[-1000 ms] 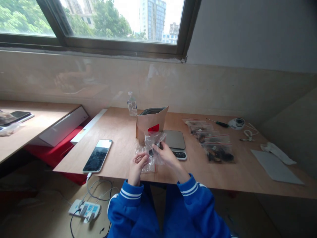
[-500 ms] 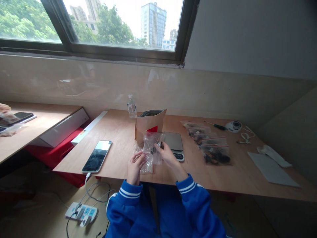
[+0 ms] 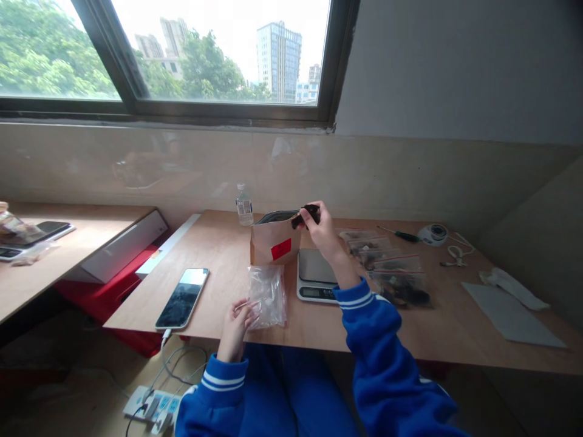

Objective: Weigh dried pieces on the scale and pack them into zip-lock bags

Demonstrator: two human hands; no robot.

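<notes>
My right hand (image 3: 320, 229) is raised over the right rim of a brown paper bag (image 3: 268, 247), its fingers closed on a dark brown dried piece (image 3: 306, 215). The bag stands upright with its top open and a red label on the front; what lies inside is hidden. My left hand (image 3: 237, 323) is low near the table's front edge, fingers loosely bent and apart. Its fingertips are at the left edge of clear plastic zip bags (image 3: 268, 294), which lie flat before the paper bag. Beside them is a digital scale (image 3: 314, 274), partly behind my right forearm.
Filled zip bags (image 3: 401, 288) lie right of the scale. Beyond them are a screwdriver (image 3: 407, 237), a white dome camera (image 3: 432, 234) and a white sheet (image 3: 512, 315). A bottle (image 3: 245, 206) stands at the back; a charging phone (image 3: 183, 297) lies left.
My right hand has risen from the plastic bags to the paper bag's rim with the dark piece. The plastic bag held up earlier lies flat. My left hand has moved down and left.
</notes>
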